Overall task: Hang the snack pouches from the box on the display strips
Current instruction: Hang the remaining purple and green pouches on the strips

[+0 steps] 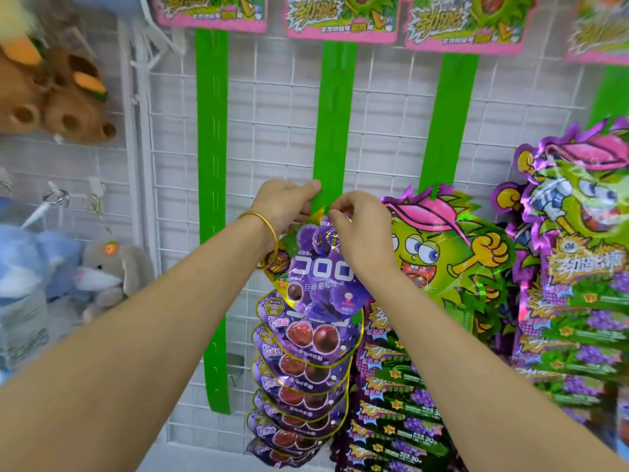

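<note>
Two hands: left hand (286, 202) holds green strip (335, 114), right hand (360, 229) pinches purple pouch (320, 284) beneath.

1. The top edge of the purple pouch (320, 277) is covered by the right grip (360, 229), so its hanging hole cannot be seen.
2. The middle strip (335, 114) disappears behind the left grip (282, 202) and the pouches hanging below.
3. The header cards (342, 15) are cut off by the top edge.
4. The plush toys (58, 97) at the left are blurred.
5. The pouches' small print is unreadable.
</note>
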